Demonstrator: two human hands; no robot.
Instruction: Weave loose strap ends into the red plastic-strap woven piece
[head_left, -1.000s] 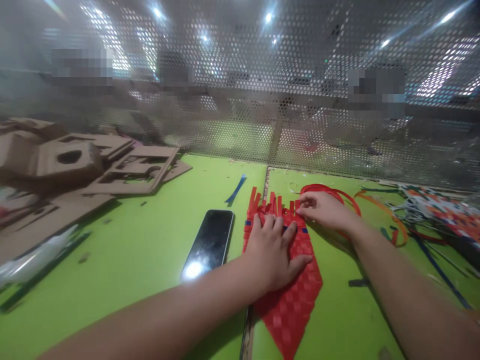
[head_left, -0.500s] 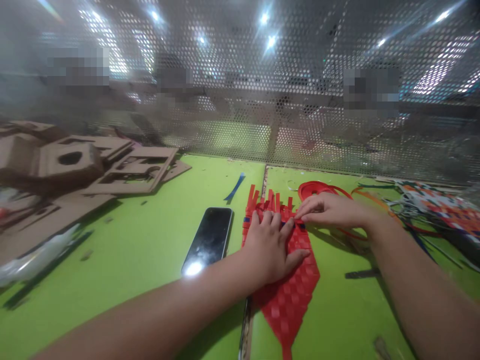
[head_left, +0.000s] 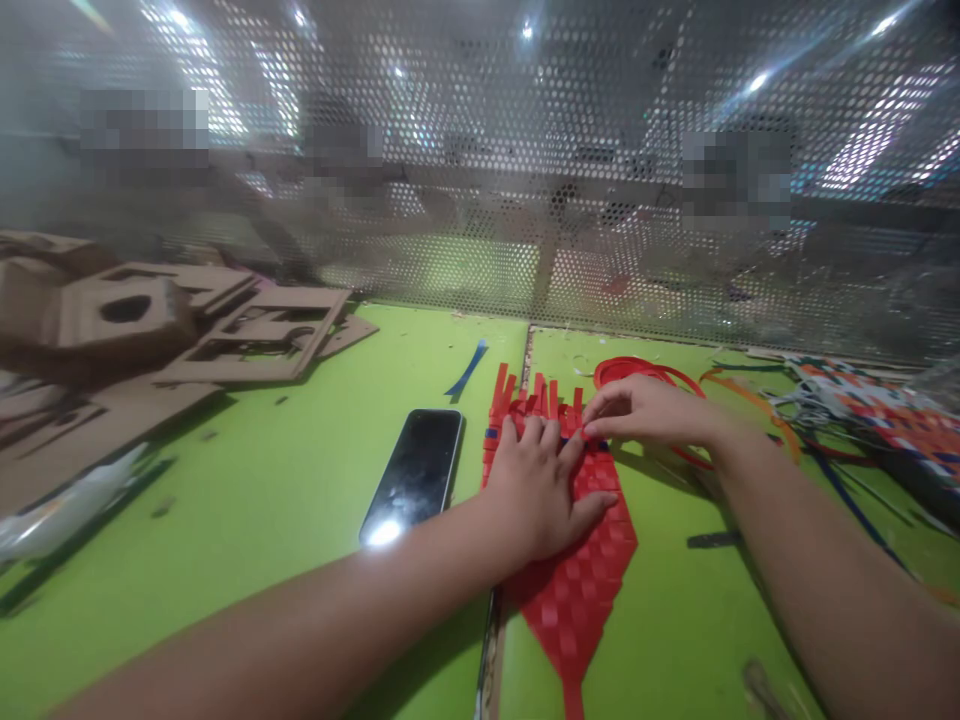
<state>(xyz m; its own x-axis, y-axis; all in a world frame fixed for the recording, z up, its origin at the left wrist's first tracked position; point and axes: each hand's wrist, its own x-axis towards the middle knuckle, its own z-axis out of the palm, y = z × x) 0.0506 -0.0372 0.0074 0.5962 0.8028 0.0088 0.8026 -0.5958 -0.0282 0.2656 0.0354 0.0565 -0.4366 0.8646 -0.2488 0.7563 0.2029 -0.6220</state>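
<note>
A red woven piece of flat strips (head_left: 574, 595) lies on the green table, with loose strip ends (head_left: 540, 390) standing up along its far edge. A narrow dark blue strip (head_left: 491, 435) crosses it near that edge. Flat on the weave, with fingers spread, rests my left hand (head_left: 536, 490). My right hand (head_left: 626, 410) is at the far right corner, its thumb and fingertips pinched together on a red strip there. The fingertips partly hide what they grip. Just behind that hand sits a coil of red strip (head_left: 619, 370).
A phone (head_left: 416, 470) and a short blue strip (head_left: 466, 370) lie left of the weave. Cut cardboard pieces (head_left: 172, 375) are piled at the left. A multicoloured woven piece (head_left: 877, 410) with loose strips lies at the right. A perforated metal screen (head_left: 480, 220) borders the table's back.
My right hand has shifted slightly left, and its fingertips have closed in at the weave's far right corner. My left hand stays pressed on the weave. The view has tilted slightly.
</note>
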